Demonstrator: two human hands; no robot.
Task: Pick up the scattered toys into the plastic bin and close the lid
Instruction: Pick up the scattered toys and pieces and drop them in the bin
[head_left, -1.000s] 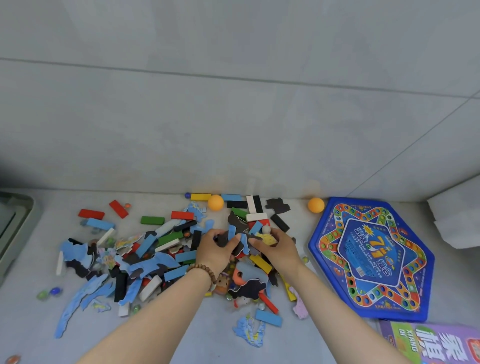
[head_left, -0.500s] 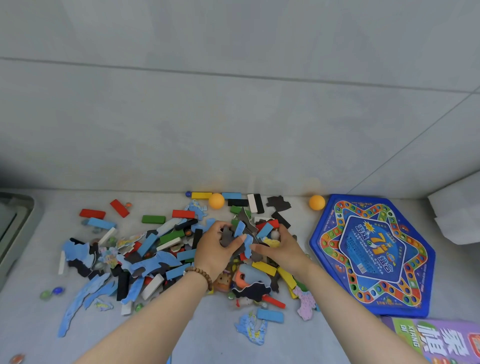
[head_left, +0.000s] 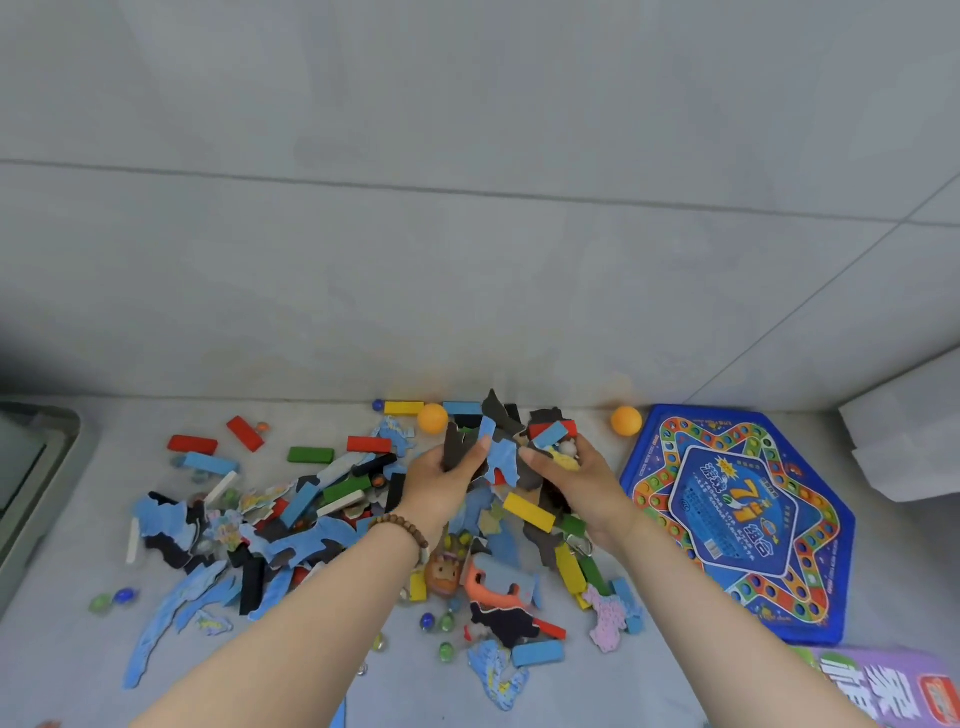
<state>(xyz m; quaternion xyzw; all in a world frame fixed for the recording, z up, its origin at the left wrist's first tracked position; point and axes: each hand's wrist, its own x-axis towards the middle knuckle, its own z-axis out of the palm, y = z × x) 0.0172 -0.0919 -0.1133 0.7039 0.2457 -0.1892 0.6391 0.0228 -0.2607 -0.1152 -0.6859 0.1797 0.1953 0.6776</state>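
Scattered toys cover the grey floor: coloured wooden blocks, blue and black puzzle pieces, marbles. My left hand (head_left: 442, 480) and my right hand (head_left: 576, 480) face each other and together grip a bunch of toys (head_left: 506, 441), puzzle pieces and blocks, raised a little above the pile. A yellow block (head_left: 529, 512) lies just below the hands. Two orange balls (head_left: 432, 418) (head_left: 626, 420) sit by the wall. The edge of the plastic bin (head_left: 36, 467) shows at the far left.
A blue hexagonal game board (head_left: 737, 519) lies at the right, with a purple game box (head_left: 893, 686) in the bottom right corner. A white object (head_left: 914, 441) stands at the far right. The tiled wall runs close behind the pile.
Both hands have closed in on each other, scooped up puzzle pieces and blocks, and lifted the bunch slightly away from the floor toward the wall.
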